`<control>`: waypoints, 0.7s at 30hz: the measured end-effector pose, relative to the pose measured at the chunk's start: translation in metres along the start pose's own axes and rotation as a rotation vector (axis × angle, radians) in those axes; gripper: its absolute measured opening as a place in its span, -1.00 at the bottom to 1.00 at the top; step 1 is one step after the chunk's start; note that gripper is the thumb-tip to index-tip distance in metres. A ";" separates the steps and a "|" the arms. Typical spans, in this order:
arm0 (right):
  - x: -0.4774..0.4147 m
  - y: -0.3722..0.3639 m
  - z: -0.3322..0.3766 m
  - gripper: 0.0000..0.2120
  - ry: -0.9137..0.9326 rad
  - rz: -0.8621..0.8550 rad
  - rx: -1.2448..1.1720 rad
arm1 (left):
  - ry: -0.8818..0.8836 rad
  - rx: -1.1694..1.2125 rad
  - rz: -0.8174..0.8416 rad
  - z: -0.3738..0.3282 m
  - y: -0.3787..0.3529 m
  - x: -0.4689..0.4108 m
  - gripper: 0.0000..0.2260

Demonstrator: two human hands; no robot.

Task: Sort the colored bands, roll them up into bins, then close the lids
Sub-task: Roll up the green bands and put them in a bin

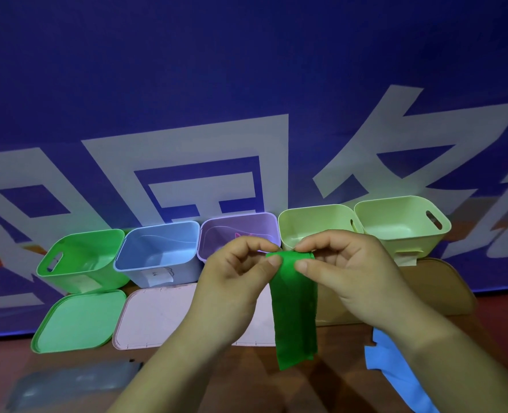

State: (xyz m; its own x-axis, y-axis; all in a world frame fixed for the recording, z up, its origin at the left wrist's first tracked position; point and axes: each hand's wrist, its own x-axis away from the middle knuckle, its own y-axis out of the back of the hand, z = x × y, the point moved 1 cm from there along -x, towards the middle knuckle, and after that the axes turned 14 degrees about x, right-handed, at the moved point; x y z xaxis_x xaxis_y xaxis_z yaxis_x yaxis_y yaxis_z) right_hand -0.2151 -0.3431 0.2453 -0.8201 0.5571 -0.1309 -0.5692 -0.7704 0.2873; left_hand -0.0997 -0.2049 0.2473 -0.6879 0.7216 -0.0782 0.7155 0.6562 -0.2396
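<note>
Head view: the green band (294,308) hangs above the table, in front of the purple bin (217,234), its top end rolled up. The left hand (234,281) and right hand (348,269) each pinch the roll between thumb and curled fingers. A blue band (395,371) lies on the table at lower right. A green lid (76,320) lies flat before the open green bin (79,263).

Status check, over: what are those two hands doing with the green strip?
Left hand and right hand both pinch green band, top rolled, tail hanging. Open green bin far left, green lid before it. Nothing blocking.
</note>
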 end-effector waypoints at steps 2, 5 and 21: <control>-0.001 0.001 0.000 -0.74 -0.016 0.000 -0.017 | -0.022 -0.016 0.026 0.000 0.000 0.000 -0.89; -0.003 0.002 0.002 -0.80 -0.045 -0.014 -0.052 | -0.020 -0.027 0.065 0.001 0.000 0.000 -0.85; -0.003 -0.004 -0.003 -0.88 -0.149 -0.039 -0.027 | -0.053 -0.047 0.073 0.002 0.005 -0.001 -0.74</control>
State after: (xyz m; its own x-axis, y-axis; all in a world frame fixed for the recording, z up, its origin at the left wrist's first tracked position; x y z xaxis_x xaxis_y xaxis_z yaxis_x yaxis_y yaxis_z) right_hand -0.2110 -0.3426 0.2416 -0.7805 0.6252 0.0017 -0.6035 -0.7541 0.2591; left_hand -0.0957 -0.2026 0.2441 -0.6384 0.7559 -0.1450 0.7680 0.6130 -0.1855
